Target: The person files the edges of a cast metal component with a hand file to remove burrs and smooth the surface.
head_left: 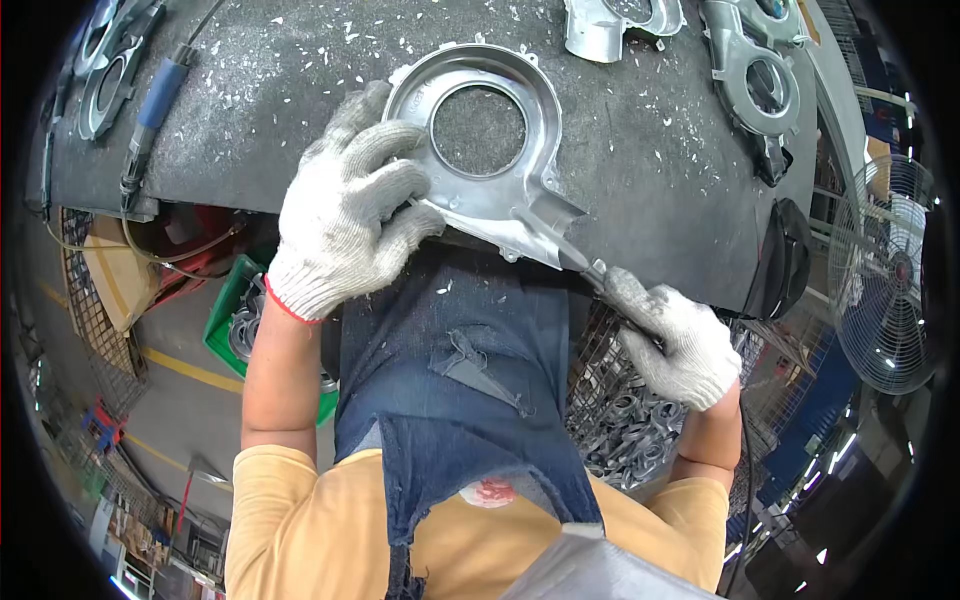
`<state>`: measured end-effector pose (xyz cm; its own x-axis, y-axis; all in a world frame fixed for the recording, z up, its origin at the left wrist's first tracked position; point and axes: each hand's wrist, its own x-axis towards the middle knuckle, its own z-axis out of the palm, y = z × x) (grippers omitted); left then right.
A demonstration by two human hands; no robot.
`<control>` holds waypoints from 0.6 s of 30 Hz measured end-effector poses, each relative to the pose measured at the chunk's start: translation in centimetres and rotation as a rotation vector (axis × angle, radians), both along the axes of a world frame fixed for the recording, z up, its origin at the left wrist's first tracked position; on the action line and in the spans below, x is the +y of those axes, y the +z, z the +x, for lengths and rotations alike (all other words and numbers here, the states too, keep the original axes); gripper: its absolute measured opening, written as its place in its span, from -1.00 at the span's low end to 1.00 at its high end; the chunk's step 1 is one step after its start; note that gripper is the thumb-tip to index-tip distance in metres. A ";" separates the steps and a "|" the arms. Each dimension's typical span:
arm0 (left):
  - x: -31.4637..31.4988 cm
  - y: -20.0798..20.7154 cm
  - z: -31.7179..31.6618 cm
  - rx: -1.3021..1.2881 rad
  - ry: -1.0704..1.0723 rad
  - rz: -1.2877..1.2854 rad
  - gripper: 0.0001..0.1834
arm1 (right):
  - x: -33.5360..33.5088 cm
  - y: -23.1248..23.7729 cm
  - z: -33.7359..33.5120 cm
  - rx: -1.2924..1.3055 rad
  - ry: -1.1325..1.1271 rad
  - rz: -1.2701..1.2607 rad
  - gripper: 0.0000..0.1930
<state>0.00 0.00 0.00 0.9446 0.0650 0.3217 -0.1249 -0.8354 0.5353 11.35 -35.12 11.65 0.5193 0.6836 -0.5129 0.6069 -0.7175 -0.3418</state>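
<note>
A silvery metal casting (pixel 490 196), ring-shaped with a large round hole and a short spout, lies at the near edge of the dark workbench (pixel 640 170). My left hand (pixel 355 205), in a white knitted glove, grips its left rim with bent fingers. My right hand (pixel 675 340), gloved alike, is closed around the handle of a slim file (pixel 562 246). The file's grey blade lies against the casting's spout at the lower right; its exact contact is hard to make out. Fingers hide part of the handle.
Metal chips are scattered over the bench. A blue-handled air tool (pixel 160 95) and castings (pixel 108 95) lie left; more castings (pixel 762 90) lie right. Below are a green crate (pixel 222 312) and a basketful of castings (pixel 630 435). A fan (pixel 890 270) stands right.
</note>
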 end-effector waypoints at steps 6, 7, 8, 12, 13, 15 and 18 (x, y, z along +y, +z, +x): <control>0.8 -0.1 0.5 -0.029 0.004 0.021 -0.76 | 0.3 -1.5 -0.3 -0.037 0.021 0.087 -0.41; 0.7 -0.4 0.4 -0.040 -0.003 0.037 -0.76 | 0.4 -1.5 -0.4 -0.040 0.020 0.085 -0.41; 0.7 -0.7 0.5 -0.050 -0.010 0.052 -0.76 | 0.5 -1.4 -0.4 -0.076 -0.032 0.106 -0.41; 0.7 1.1 -0.1 -0.091 -0.130 0.122 -0.65 | 0.2 0.5 -1.3 -0.068 -0.065 0.086 -0.35; 0.7 1.4 0.2 -0.093 -0.130 0.120 -0.65 | 0.3 0.8 -1.3 -0.046 -0.044 0.031 -0.34; 0.7 2.7 0.6 -0.119 -0.192 0.160 -0.61 | -0.1 1.1 -1.6 -0.061 -0.036 0.040 -0.34; 1.1 4.2 1.6 -0.082 -0.235 0.177 -0.63 | -0.2 1.0 -1.7 -0.086 -0.133 0.170 -0.39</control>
